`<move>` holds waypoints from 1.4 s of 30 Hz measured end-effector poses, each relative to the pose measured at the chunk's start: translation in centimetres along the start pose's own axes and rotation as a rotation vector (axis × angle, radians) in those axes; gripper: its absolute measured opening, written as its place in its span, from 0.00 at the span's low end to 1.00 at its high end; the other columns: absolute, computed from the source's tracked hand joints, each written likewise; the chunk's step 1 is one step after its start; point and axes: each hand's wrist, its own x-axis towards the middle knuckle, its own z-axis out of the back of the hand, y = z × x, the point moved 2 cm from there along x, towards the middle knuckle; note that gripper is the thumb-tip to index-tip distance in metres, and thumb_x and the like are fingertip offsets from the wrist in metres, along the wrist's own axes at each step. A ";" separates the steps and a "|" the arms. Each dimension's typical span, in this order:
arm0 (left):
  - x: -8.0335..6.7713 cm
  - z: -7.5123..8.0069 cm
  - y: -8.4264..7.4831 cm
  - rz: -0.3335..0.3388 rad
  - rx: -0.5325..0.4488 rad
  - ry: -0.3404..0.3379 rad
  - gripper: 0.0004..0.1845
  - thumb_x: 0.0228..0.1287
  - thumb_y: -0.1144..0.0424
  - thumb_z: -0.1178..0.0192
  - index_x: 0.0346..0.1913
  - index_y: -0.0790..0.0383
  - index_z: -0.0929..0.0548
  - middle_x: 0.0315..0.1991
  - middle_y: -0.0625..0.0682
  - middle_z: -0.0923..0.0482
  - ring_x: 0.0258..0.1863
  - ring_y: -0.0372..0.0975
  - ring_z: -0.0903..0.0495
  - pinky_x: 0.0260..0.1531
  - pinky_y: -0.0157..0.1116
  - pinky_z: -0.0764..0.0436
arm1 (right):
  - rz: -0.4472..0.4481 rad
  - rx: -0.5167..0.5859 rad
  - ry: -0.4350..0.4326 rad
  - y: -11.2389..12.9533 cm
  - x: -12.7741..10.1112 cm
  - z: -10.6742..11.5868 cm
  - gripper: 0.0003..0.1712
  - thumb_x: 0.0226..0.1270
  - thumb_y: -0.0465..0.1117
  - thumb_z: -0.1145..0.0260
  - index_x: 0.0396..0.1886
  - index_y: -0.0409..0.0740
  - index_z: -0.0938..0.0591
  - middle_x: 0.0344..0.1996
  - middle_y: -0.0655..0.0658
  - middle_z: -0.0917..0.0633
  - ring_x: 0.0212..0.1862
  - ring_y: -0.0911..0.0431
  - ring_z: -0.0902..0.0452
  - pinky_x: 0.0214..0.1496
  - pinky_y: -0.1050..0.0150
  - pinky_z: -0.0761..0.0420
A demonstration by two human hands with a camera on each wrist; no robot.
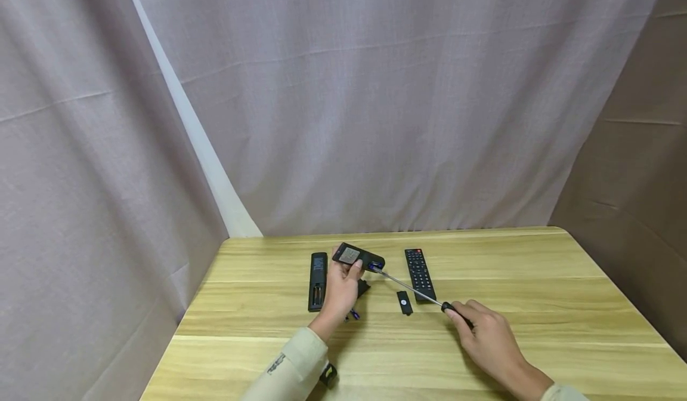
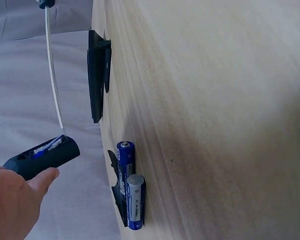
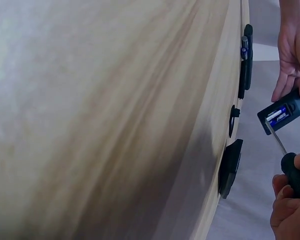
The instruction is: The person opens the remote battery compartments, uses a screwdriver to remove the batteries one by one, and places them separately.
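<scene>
In the head view my left hand (image 1: 342,287) holds a black remote control (image 1: 369,259) raised over the table, its back facing up. Its battery compartment is uncovered, and blue batteries (image 3: 278,115) lie inside in the right wrist view. My right hand (image 1: 491,336) grips the black handle of a screwdriver (image 1: 410,287). The long metal shaft slants to the remote, its tip right at the batteries near the compartment's end. Two loose blue batteries, one (image 2: 125,162) partly behind the other (image 2: 135,205), show on the table in the left wrist view.
A second remote (image 1: 318,273) lies back up at left, its battery compartment uncovered. A third remote (image 1: 420,274) lies buttons up at right, with a small black battery cover (image 1: 404,303) beside it. A black object (image 1: 328,375) sits by the left sleeve. Curtains surround the wooden table (image 1: 537,281).
</scene>
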 end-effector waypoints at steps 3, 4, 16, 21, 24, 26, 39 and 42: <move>0.0 -0.1 0.0 0.000 0.000 -0.010 0.15 0.83 0.70 0.48 0.67 0.62 0.31 0.64 0.64 0.18 0.69 0.52 0.18 0.69 0.43 0.14 | 0.003 0.006 -0.006 0.0 0.0 0.0 0.07 0.61 0.32 0.21 0.40 0.38 0.08 0.25 0.56 0.16 0.25 0.74 0.38 0.21 0.75 0.33; 0.0 -0.2 0.0 0.000 0.002 -0.013 0.15 0.83 0.70 0.48 0.66 0.63 0.30 0.63 0.64 0.18 0.68 0.52 0.18 0.69 0.43 0.14 | 0.005 0.007 -0.009 0.0 0.0 0.0 0.08 0.61 0.32 0.21 0.40 0.38 0.08 0.25 0.56 0.16 0.25 0.74 0.38 0.21 0.75 0.33; 0.1 -0.1 -0.1 -0.032 0.073 -0.027 0.12 0.82 0.70 0.47 0.63 0.60 0.28 0.60 0.62 0.14 0.62 0.45 0.15 0.64 0.36 0.12 | 0.026 0.018 -0.024 0.0 -0.3 0.0 0.09 0.59 0.32 0.20 0.40 0.39 0.07 0.24 0.58 0.18 0.25 0.75 0.39 0.21 0.80 0.37; 0.3 -0.1 0.0 -0.030 0.094 -0.036 0.12 0.83 0.70 0.47 0.63 0.59 0.28 0.60 0.62 0.14 0.59 0.43 0.15 0.59 0.34 0.13 | 0.001 0.007 0.001 -0.3 -0.4 0.2 0.08 0.61 0.33 0.20 0.40 0.39 0.07 0.23 0.59 0.20 0.24 0.74 0.41 0.20 0.77 0.37; 0.4 0.0 0.2 -0.024 0.088 -0.038 0.13 0.83 0.70 0.47 0.64 0.59 0.28 0.61 0.63 0.15 0.61 0.46 0.15 0.60 0.36 0.13 | -0.015 -0.004 0.011 -0.5 -0.5 0.2 0.08 0.62 0.33 0.20 0.41 0.38 0.07 0.23 0.58 0.20 0.24 0.74 0.41 0.21 0.75 0.36; 0.4 0.1 0.3 -0.018 0.070 -0.040 0.14 0.83 0.70 0.48 0.65 0.60 0.29 0.62 0.63 0.16 0.62 0.47 0.16 0.62 0.37 0.13 | -0.023 -0.009 0.012 -0.6 -0.5 0.3 0.09 0.62 0.33 0.20 0.41 0.37 0.07 0.24 0.57 0.18 0.24 0.74 0.40 0.21 0.75 0.35; 0.3 0.6 0.3 0.013 -0.020 -0.097 0.22 0.83 0.70 0.48 0.74 0.65 0.37 0.66 0.68 0.20 0.69 0.55 0.18 0.69 0.42 0.15 | -0.038 0.005 0.000 -0.3 -0.5 0.5 0.09 0.62 0.34 0.20 0.42 0.38 0.07 0.24 0.56 0.17 0.24 0.74 0.40 0.20 0.76 0.36; 0.2 0.8 0.3 0.022 -0.011 -0.097 0.22 0.84 0.70 0.49 0.74 0.66 0.38 0.67 0.68 0.20 0.68 0.54 0.17 0.67 0.41 0.14 | -0.030 0.013 -0.007 -0.2 -0.5 0.4 0.09 0.62 0.34 0.20 0.42 0.39 0.07 0.24 0.58 0.17 0.24 0.74 0.40 0.20 0.77 0.38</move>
